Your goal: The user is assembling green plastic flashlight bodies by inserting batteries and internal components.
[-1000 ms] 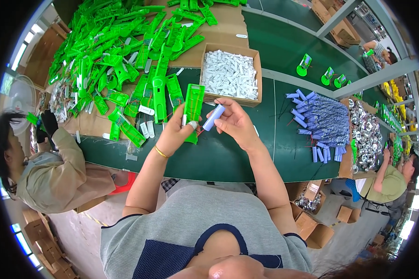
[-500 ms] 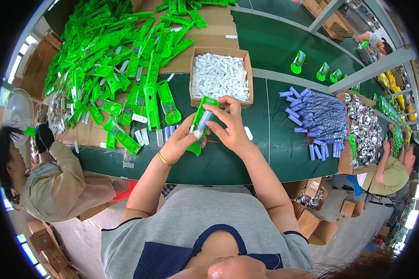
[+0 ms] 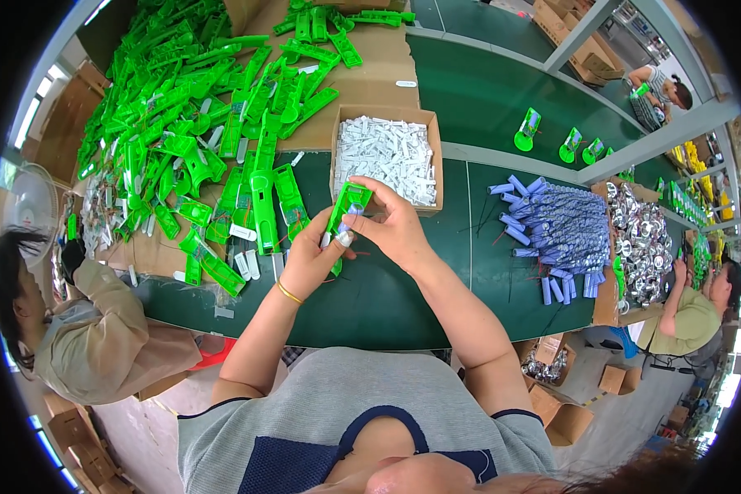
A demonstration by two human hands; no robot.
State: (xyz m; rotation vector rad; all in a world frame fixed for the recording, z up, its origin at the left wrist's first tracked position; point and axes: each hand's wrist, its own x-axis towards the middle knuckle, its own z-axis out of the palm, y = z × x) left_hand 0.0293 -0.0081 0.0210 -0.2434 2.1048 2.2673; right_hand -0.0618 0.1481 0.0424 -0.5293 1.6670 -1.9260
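While your left hand (image 3: pixel 307 258) grips the lower part of a bright-green, elongated plastic shell (image 3: pixel 356 196), your right hand (image 3: pixel 397 234) closes about its far end. Left-hand state: pinching the shell, thumb on the near side, remaining fingers mostly hidden behind it. Right-hand state: also pinching, fingers at the shell's upper edge, thumb bent inward over a pale blue-violet cylinder (image 3: pixel 353 212). You have the cylinder at the shell's open face, partly covered by the thumb; whether it is fully seated, I cannot tell.

Position: shell held tilted above the dark-green worktop (image 3: pixel 387 314), in front of the open cardboard box (image 3: pixel 438 160) of small white plastic pieces (image 3: pixel 387 151). Judgement: your left hand serves as the brace, leaving the right thumb free to bear on the cylinder; the open face is turned up, probably so you can see inside.

Layout: heaped green plastic shells (image 3: pixel 181 78) lie to your left, bundled blue-violet cylinders (image 3: pixel 560 222) to your right, with shiny silver round parts (image 3: pixel 640 247) beyond them. This split presumably gives each hand its own supply within reach, the box standing central to serve either.
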